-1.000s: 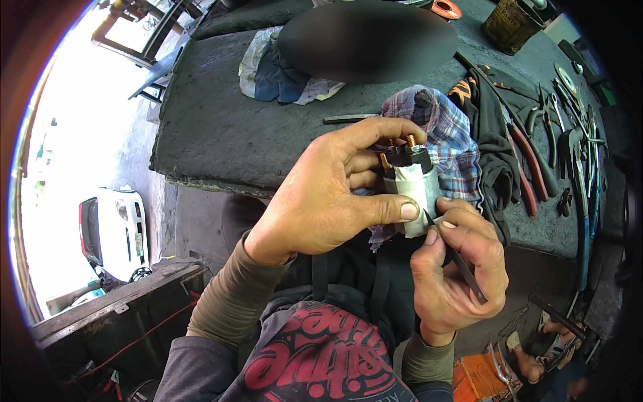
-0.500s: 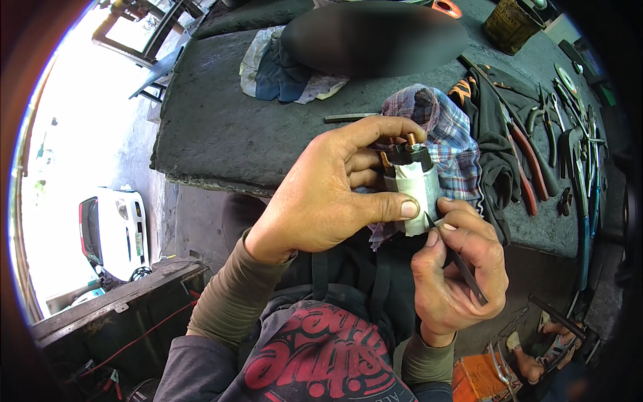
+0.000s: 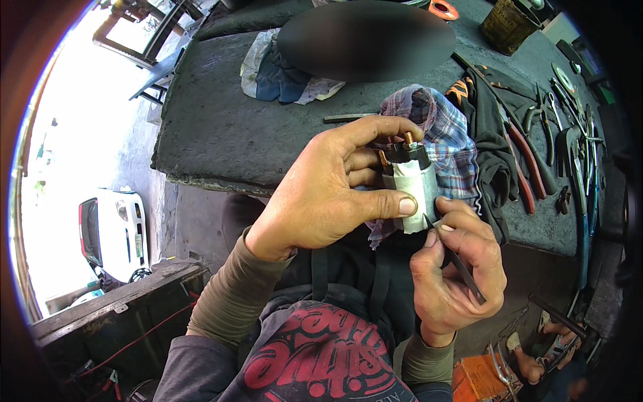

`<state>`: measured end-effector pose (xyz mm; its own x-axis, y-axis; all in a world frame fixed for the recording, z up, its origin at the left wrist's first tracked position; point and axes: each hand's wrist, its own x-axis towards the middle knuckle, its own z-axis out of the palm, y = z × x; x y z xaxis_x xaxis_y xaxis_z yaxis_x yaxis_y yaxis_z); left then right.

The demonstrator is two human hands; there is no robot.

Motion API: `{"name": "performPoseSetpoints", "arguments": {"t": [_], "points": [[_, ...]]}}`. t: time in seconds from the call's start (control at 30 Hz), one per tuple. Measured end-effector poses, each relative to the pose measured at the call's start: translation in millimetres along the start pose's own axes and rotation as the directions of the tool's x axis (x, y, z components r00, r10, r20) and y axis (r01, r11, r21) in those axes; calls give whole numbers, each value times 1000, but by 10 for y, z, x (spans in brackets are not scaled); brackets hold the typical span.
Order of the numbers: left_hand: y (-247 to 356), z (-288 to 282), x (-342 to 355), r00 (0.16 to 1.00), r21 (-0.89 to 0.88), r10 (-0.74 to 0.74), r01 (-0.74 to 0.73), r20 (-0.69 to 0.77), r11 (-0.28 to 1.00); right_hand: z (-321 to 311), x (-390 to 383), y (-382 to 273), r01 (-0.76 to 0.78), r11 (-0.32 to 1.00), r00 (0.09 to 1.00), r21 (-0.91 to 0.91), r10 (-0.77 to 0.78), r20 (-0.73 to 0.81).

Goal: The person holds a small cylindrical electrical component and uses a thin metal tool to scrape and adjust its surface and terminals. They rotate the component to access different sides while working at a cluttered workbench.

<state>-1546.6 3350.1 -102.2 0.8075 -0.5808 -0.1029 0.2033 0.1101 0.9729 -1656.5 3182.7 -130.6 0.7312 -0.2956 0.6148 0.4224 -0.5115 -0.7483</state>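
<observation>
My left hand [image 3: 321, 181] grips a cylindrical metal part [image 3: 429, 187] with a black cap [image 3: 405, 153], copper threaded posts [image 3: 410, 139] and white tape [image 3: 411, 177] down its near side, my thumb pressing on the tape. My right hand [image 3: 459, 268] is closed on a thin, dark, flat tool [image 3: 469, 275], whose pointed end touches the lower part of the cylinder beside the tape. Behind the part lies a crumpled plaid cloth [image 3: 452, 147] on the bench edge.
The dark workbench [image 3: 221, 134] holds rags [image 3: 264, 67], dark cloth [image 3: 495, 174], red-handled pliers [image 3: 526, 161], several other tools and a grimy can [image 3: 509, 27]. A metal box [image 3: 100, 315] stands lower left; a white car [image 3: 117, 234] is beyond. Another person's legs [image 3: 529, 365] show lower right by an orange box [image 3: 472, 378].
My hands and the taped part have shifted very slightly upward in the picture; the grips and the tool's contact with the part look the same.
</observation>
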Motion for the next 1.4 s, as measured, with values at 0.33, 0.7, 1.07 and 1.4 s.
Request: {"name": "performPoseSetpoints", "arguments": {"t": [0.33,0.7,1.07,1.4], "points": [[0,-10,4,1000,-17,-25,25,9,1000,-5,-6,-13,0,1000,1000,6,0,1],[-9,-10,5,1000,-18,-22,22,-1,1000,-23,-17,-20,-9,1000,1000,6,9,9],[-5,-9,0,1000,-29,-29,29,-1,999,-26,-19,-30,-14,1000,1000,12,14,12],[39,10,9,996,-44,-86,86,-11,995,-4,-121,-14,-58,989,994,133,70,-85]]}}
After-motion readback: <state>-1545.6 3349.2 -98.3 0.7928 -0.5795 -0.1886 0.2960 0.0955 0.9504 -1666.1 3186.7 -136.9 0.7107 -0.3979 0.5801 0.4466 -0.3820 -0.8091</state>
